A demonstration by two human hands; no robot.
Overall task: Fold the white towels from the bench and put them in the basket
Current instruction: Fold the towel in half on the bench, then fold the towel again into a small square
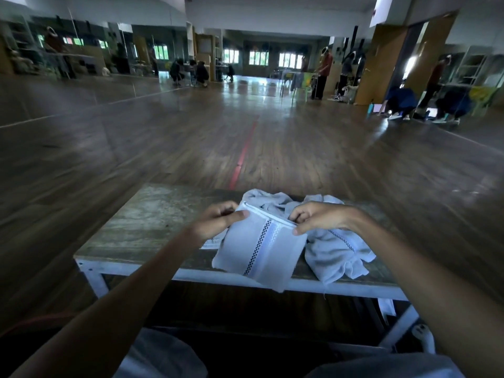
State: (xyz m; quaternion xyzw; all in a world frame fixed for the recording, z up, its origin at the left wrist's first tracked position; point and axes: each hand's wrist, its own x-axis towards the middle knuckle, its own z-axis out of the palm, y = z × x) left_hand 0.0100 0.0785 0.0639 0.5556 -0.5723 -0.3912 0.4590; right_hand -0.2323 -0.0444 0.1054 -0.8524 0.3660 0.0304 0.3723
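Both hands hold one white towel above the near part of the bench (pixel 152 219). The left hand (pixel 218 222) has its fingers curled under and its thumb pressed on top, pinching the far left corner of the folded towel (pixel 261 249). The right hand (pixel 319 216) pinches the far right corner of the same towel between thumb and curled fingers. The towel's top edge is stretched between the two grips. Its doubled cloth slopes down towards the person, and the lower end hangs just past the bench's near white rail. A black-and-white chequered stripe runs down the towel's middle.

Just behind and to the right of it lies a heap of white towels (pixel 338 249), crumpled on the wooden bench top. One of them shows the same chequered stripe, and part of the heap spills over the near edge. The right hand is directly over this heap; whether it touches it cannot be told.

Beyond the bench stretches a wooden floor (pixel 163 148) with a red line (pixel 242 156), and blurred people (pixel 324 75) stand far off on the right.
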